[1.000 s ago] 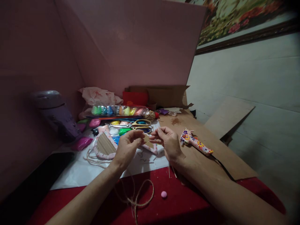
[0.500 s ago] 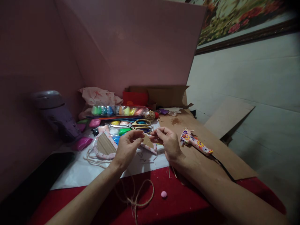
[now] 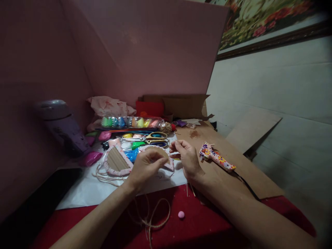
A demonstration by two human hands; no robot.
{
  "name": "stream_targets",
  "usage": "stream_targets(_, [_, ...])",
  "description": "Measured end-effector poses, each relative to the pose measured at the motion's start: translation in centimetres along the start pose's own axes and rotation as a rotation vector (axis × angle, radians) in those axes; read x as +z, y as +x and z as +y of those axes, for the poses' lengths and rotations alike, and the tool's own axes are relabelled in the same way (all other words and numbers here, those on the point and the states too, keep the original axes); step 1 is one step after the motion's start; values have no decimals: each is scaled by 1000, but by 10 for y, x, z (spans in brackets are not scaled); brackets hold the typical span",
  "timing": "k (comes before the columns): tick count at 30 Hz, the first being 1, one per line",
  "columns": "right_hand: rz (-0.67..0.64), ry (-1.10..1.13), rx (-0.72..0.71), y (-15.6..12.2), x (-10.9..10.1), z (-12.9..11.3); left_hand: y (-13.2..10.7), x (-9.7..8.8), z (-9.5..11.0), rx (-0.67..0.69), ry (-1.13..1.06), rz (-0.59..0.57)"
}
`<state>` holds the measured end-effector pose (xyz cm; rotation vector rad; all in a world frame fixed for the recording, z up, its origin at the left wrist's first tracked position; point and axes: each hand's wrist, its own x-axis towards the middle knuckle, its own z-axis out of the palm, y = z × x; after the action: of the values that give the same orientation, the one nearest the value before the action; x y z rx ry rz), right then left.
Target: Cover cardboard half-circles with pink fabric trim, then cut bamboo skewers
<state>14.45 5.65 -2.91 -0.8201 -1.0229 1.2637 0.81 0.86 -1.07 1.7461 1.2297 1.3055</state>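
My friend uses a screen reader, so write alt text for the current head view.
A person's left hand and right hand hover slightly apart, fingers bent; whether they hold anything is unclear. Near them lie pale-edged cardboard shapes, scissors and coloured packets. Closer to the viewer, twine and a round pink piece lie on red cloth.

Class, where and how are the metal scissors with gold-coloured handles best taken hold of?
Probably by the gold-coloured handle loops, coming from the right with the right hand: the scissors lie with blades pointing left and loops toward the right.
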Motion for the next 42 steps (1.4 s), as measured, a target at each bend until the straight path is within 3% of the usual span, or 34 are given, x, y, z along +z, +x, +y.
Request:
stream_targets(6, [34, -37, -4, 3, 0, 2, -17, 8, 19, 215, 204, -679])
stream_targets(9, [34, -50, -8, 4, -1, 3, -24, 15, 21, 350, 401, -811])
stream_targets(13, [42, -57, 2, 4, -1, 4, -27, 23, 17, 396, 537, -866])
stream_targets(21, [30, -42, 13, 4, -1, 4, -29, 26, 9, 326, 518, -748])
stream_targets(27, [13, -21, 17, 2, 0, 2, -18, 20, 3, 171, 325, -290])
stream_targets(31, [0, -20, 6, 1, 0, 1, -4, 9, -7, 163, 182, -57])
stream_targets(34, [0, -24, 0, 1, -1, 1, 3, 2, -12, 80, 148, 87])
stream_targets(42, [-7, -34, -24, 2, -1, 2, 5, -2, -8, -9, -20, 195])
